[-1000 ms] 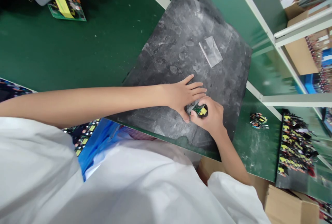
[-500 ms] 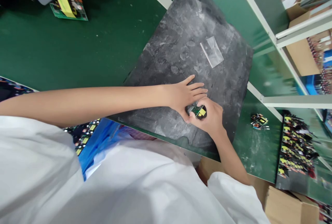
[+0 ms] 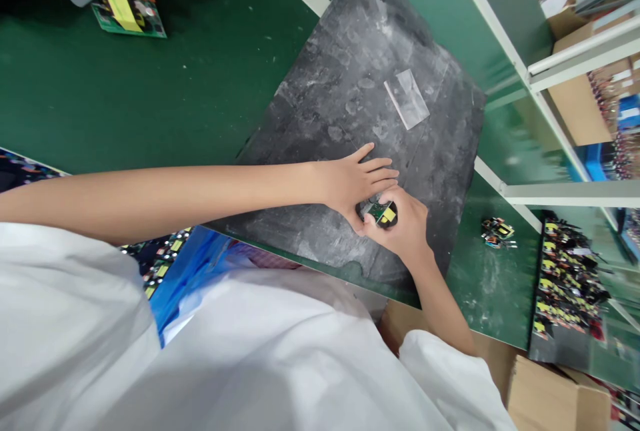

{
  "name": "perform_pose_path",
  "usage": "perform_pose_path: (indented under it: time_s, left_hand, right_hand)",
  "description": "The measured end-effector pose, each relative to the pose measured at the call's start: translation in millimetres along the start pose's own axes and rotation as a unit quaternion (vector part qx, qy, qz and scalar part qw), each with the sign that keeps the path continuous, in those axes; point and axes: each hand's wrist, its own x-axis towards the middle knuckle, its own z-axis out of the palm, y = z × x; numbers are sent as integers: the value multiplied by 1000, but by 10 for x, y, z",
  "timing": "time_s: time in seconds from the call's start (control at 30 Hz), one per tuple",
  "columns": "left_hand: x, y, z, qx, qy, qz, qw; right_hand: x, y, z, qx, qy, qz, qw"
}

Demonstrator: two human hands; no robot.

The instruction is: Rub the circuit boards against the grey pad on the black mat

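A small green circuit board (image 3: 381, 212) with a yellow-taped component is pinched between the thumb and curled fingers of my right hand (image 3: 407, 228). My left hand (image 3: 354, 183) lies palm down on the dark grey mat (image 3: 345, 71), fingers spread, right beside the board. Its fingertips meet the right hand's fingers, and its thumb points at the board's near side. Part of the board is covered by the right-hand fingers. Farther up the mat rests a clear plastic piece (image 3: 407, 99).
Circuit boards with yellow parts (image 3: 125, 10) sit at the upper left of the green table (image 3: 125, 98). To the right lie a small cluster of components (image 3: 499, 232) and a dark tray of several boards (image 3: 567, 278). A cardboard box (image 3: 543, 394) stands below; white rails (image 3: 560, 192) cross the right.
The view has shifted very slightly. Both hands keep their pose, with the board still in the right one.
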Motion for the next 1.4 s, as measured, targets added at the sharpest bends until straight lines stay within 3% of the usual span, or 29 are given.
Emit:
perform_pose_path:
  time_s: [0.47,1.07,1.4]
  left_hand:
    - [2,0,-16,8,-16,-5,1000]
    - [2,-29,64,-1,31,10,999]
    - [2,-28,69,-4,30,9,1000]
  right_hand:
    - [4,-4,-3,-1,2,-4,1000]
    - [-1,-14,-3,18,5,11,1000]
    - [-4,-38,-3,24,7,24,999]
